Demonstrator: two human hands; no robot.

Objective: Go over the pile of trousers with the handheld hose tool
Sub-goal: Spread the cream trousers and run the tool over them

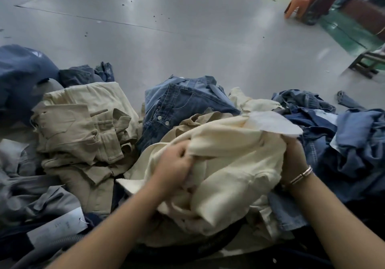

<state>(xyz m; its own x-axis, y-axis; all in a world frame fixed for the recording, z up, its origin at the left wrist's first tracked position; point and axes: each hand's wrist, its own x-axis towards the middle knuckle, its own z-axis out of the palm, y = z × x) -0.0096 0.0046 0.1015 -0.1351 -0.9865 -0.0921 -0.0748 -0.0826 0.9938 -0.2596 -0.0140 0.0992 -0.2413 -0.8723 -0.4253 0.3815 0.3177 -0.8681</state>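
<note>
Both hands are bunched into a cream cotton pair of trousers (pixel 233 164) on top of the pile: the left hand (pixel 175 164) pinches a fold at its near edge, the right hand (pixel 291 162) grips the far side under a white pocket lining (pixel 273 123). The cloth looks soft, light and floppy, so seams or waistband probably give the firmest hold. Folded beige trousers (pixel 83 127) lie left of the left hand, blue denim jeans (pixel 183 101) beyond both. A dark ribbed hose (pixel 208 248) seems to run beneath the wrists; neither hand holds it.

A garment workshop: heaped trousers (pixel 83 127) on a bare grey floor (pixel 166 18).
</note>
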